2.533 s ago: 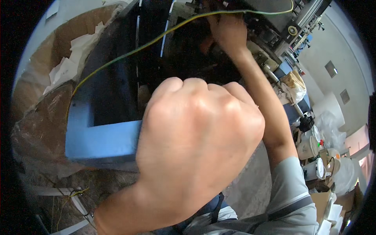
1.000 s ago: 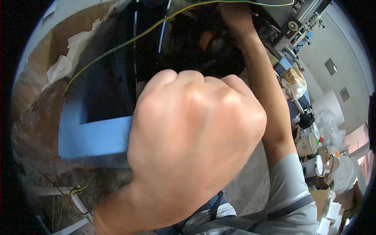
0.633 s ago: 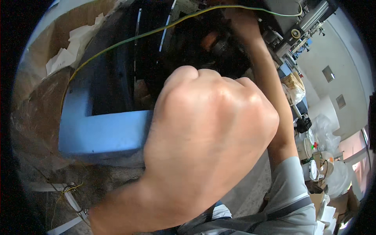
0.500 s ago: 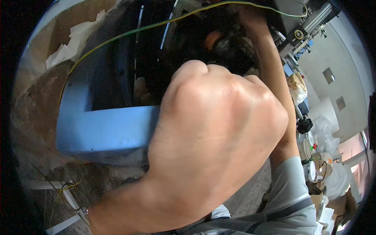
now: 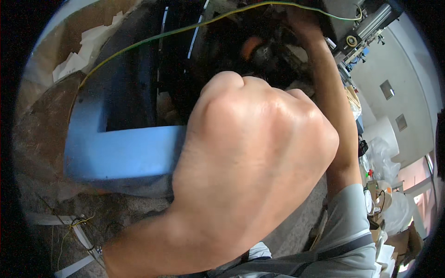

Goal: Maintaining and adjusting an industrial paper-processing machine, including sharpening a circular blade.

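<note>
My left hand (image 5: 257,153) is large and close, curled into a fist with its back toward me. Its fingers fold down out of sight, so whatever they grip is hidden. Behind its left side runs the blue frame (image 5: 134,150) of a machine, which meets the hand's edge in the picture; whether they touch I cannot tell. My right arm reaches far forward past the fist into the machine's dark interior. There my right hand (image 5: 303,23) is dim and smeared, its fingers lost in shadow. An orange round part (image 5: 251,47) lies left of it among dark parts.
A yellow-green wire (image 5: 185,31) arches across the opening. Metal rod fittings (image 5: 366,32) stand at the upper right. Clear plastic bags (image 5: 382,153) and boxes crowd the right side. White bars (image 5: 81,236) with tangled wires are at lower left, torn white paper (image 5: 85,48) at upper left.
My right forearm and elbow have swung slightly to the right, the hand still deep in the dark interior. The left fist keeps its shape and almost its place.
</note>
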Available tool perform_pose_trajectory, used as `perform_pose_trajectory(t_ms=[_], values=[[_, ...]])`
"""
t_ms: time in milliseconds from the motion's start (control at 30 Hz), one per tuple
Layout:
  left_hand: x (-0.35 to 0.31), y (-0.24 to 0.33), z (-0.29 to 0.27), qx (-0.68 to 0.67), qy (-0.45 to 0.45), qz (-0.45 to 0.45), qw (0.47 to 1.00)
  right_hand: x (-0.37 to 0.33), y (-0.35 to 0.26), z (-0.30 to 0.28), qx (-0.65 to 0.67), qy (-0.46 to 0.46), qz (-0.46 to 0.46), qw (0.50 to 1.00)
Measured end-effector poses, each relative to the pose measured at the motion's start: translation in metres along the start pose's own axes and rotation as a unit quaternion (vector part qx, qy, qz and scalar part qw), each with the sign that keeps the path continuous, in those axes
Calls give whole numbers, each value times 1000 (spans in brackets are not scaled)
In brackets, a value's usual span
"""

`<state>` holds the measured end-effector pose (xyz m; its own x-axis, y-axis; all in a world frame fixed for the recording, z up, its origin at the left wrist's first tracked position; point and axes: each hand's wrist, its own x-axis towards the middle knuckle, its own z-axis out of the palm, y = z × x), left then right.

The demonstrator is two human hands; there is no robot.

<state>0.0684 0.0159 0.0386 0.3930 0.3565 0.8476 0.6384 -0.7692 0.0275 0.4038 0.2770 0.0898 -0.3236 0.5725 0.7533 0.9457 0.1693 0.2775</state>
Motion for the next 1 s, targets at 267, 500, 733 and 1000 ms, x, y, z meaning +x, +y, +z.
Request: perform_pose_trajectory(t_ms=[267,500,733,1000], values=[[2,-1,3,5,6,2,1000,13,-32,-32,-67,-21,-53,996],[8,2,10,-6,30,7,1000,17,-24,-23,-197,16,-191,961],[2,-2,0,-40,8,-5,999,6,-42,-44,-54,-9,-122,991],[4,0,4,-9,10,-2,1000,7,-29,-16,-109,25,-186,976]])
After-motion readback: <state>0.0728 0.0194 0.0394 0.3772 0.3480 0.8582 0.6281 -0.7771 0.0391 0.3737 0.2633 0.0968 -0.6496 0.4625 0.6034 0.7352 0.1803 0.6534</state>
